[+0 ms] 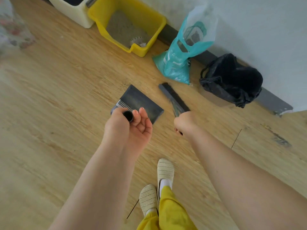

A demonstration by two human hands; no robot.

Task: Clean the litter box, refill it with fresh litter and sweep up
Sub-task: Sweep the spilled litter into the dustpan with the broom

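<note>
Down on the wooden floor [58, 100] my left hand [128, 125] has its fingers [142, 112] curled around the black end of the dustpan [141, 103] handle, holding the dark pan flat on the boards with its comb teeth just ahead of my knuckles. My right hand [185, 122] is clenched tight on the handle of the broom [172, 97], whose dark head lies on the floor just right of the pan, blurred along its bristles.

Beyond the pan, against the wall, stands the yellow litter box [159, 30], with grey litter heaped in it and a pale scoop [137, 41] resting in its near corner. A cream bin [74, 12] touches its left side. Right of the box, a teal litter bag [181, 52] slumps upright against the grey skirting, its mouth open; its foot sits near the broom head. Further right, a bin with a black liner [232, 80] stands by the wall, well apart from the pan.

Between the broom and the litter bag the floor is narrow. My two feet in cream slippers [164, 170] and yellow trousers [172, 213] stand behind my arms. A thin dark line [236, 138] lies on the boards at right, another by my left slipper. A patterned cloth [13, 30], blurred, fills the top left corner.
</note>
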